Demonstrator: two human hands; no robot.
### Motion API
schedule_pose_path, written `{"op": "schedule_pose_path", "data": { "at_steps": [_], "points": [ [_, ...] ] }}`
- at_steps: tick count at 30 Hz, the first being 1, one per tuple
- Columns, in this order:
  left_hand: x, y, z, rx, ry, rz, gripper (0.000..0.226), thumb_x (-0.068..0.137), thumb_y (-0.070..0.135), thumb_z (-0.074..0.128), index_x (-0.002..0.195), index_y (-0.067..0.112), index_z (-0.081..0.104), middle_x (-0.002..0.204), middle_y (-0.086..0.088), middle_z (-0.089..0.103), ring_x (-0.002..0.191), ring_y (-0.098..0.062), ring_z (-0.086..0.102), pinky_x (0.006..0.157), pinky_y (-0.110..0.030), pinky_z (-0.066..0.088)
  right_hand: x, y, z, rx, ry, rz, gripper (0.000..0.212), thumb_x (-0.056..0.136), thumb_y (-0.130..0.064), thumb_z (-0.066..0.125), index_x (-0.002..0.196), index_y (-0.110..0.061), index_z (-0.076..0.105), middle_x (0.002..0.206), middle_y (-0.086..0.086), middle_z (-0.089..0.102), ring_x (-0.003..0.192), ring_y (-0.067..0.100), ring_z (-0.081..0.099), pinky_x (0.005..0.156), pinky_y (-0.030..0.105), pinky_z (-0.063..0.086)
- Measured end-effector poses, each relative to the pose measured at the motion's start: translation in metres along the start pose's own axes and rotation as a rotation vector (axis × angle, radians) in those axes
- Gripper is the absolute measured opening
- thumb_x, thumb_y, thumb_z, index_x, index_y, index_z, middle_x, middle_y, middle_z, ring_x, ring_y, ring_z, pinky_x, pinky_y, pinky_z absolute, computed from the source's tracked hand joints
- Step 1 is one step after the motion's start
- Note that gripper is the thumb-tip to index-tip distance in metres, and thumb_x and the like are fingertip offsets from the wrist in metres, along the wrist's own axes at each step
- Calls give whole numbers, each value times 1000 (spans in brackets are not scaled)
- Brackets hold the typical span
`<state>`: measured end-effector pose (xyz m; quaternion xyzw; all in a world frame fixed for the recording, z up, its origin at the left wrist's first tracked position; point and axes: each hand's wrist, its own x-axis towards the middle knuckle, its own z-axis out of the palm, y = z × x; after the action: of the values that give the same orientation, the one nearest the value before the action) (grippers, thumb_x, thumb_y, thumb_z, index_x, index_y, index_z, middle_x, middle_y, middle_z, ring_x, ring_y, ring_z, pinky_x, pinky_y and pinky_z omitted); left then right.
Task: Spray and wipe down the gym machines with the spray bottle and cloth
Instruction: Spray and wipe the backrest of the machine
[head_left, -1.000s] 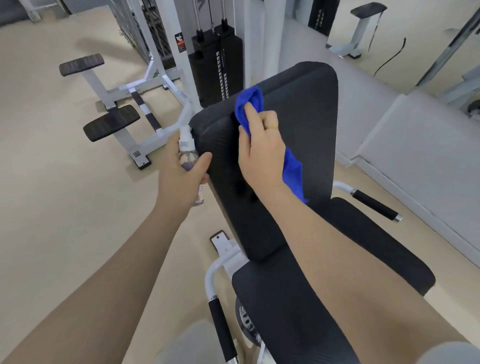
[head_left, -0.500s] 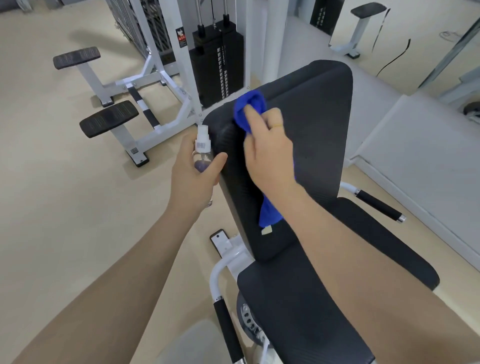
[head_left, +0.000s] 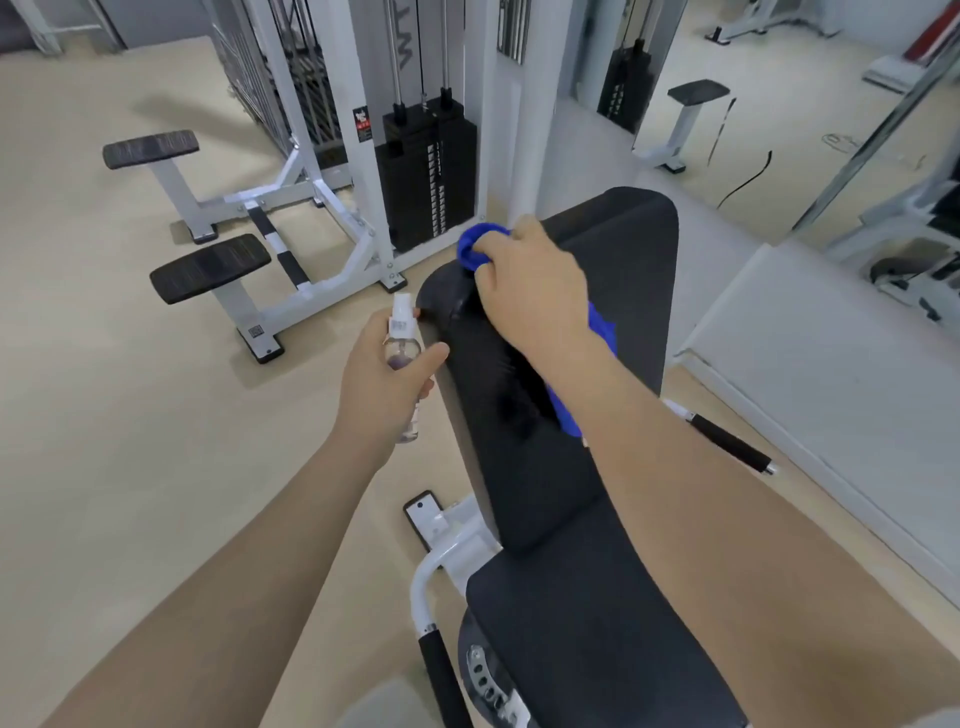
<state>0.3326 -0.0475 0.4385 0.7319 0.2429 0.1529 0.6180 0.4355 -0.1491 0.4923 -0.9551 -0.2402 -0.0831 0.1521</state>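
Under right grip (head_left: 530, 291), cloth (head_left: 480, 244).

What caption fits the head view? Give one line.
Right hand wipes backrest with blue cloth; left hand holds spray bottle.

Around the black backrest (head_left: 613, 291) — 2 hands, 1 blue cloth (head_left: 478, 247), 1 spray bottle (head_left: 402, 343). Left of it, 2 black pads on white posts; nearer than it — 2 black-gripped handles, 1 seat (head_left: 597, 623).
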Motion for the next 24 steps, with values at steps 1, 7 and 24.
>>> {"op": "schedule_pose_path", "data": {
  "at_steps": [1, 7, 24],
  "points": [
    [1, -1, 1, 36, 8, 35, 18, 84, 19, 66, 97, 26, 55, 74, -8, 52, 59, -17, 49, 54, -34, 46, -11, -16, 6, -13, -10, -70, 30, 95, -19, 36, 118, -15, 54, 122, 9, 44, 74, 27, 49, 63, 31, 35],
    [-2, 6, -1, 120, -83, 175, 34, 83, 25, 64, 115, 28, 54, 95, -3, 55, 75, -14, 50, 61, -35, 43, -14, 18, 8, 57, 134, 116, 36, 94, -17, 38, 128, -24, 50, 117, 9, 44, 77, 31, 50, 67, 34, 42],
    [3, 58, 39, 717, 135, 196, 23, 83, 17, 52, 67, 24, 36, 65, -2, 48, 63, -16, 47, 54, -23, 32, 71, 153, -5, 162, 129, 244, 50, 87, 1, 38, 124, -26, 57, 124, 12, 41, 108, 33, 49, 84, 34, 40]
  ]
}}
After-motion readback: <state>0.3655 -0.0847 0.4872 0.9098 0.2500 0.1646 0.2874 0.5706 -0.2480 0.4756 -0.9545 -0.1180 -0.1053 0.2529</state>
